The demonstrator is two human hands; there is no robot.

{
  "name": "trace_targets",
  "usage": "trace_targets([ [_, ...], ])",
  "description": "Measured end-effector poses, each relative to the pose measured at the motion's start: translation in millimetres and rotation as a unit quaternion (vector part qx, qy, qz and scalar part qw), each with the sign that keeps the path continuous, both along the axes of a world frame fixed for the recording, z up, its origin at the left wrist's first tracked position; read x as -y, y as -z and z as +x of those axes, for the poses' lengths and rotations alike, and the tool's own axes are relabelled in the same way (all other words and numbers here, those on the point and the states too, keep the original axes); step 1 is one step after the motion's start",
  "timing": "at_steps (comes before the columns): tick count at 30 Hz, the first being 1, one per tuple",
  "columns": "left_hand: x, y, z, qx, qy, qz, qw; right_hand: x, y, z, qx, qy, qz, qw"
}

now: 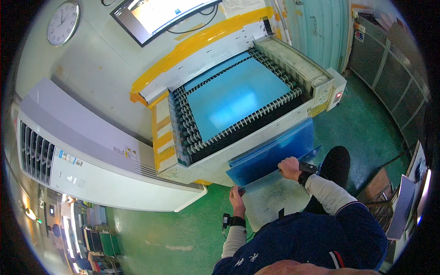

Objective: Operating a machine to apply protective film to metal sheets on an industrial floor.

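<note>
A pale, cloudy sheet (275, 204) tilts in front of my body, below the machine's front edge. My left hand (236, 201) is closed on its left edge. The fingers of my right hand (289, 168) wrap over its upper edge. Just beyond it, several blue sheets (279, 144) stand on edge against the front of the roller machine (229, 158). A flat blue panel (238, 98) lies on the machine's rows of rollers, and a second blue panel (215, 72) shows behind it. Both wrists carry black straps with small devices.
A tall white air conditioner (110, 169) lies to the left in view. At the right are a grey panelled cabinet (389, 68) and leaning boards (401, 206). A screen (160, 16) and a clock (63, 23) hang on the wall above the green floor (156, 229).
</note>
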State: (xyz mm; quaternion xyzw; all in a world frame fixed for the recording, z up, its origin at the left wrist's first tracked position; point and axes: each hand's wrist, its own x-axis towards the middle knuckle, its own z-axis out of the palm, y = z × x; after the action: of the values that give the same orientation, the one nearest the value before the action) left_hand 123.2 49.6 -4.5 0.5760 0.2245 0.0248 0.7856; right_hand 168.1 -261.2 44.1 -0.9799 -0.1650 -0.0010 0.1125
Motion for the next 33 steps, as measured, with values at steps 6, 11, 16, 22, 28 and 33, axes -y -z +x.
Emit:
trace_targets([
  [6, 0.7, -5.2, -0.2, -0.01, 0.017, 0.023, 1.0, 1.6, 0.6, -1.5, -0.004, 0.008, -0.005, 1.0],
  [11, -0.2, -2.0, -1.0, -0.022, 0.006, 0.006, 1.0, -0.9, -3.1, -2.0, -0.01, 0.005, -0.015, 1.0],
  [16, -4.2, 9.2, -0.5, -0.014, 0.004, 0.01, 1.0, -0.8, -3.7, -1.9, -0.001, -0.001, -0.005, 1.0],
  [22, 2.3, -3.7, 0.3, -0.012, 0.011, 0.021, 1.0, 0.4, -3.9, -0.7, -0.005, 0.008, -0.008, 1.0],
  [28, 0.6, -3.4, 1.0, -0.012, 0.015, 0.027, 0.999, 0.2, -3.4, 0.6, -0.002, 0.007, -0.009, 1.0],
  [33, -1.0, 2.2, 1.7, -0.007, 0.005, 0.009, 1.0, 1.0, -1.7, 3.2, -0.022, 0.0, -0.007, 1.0],
])
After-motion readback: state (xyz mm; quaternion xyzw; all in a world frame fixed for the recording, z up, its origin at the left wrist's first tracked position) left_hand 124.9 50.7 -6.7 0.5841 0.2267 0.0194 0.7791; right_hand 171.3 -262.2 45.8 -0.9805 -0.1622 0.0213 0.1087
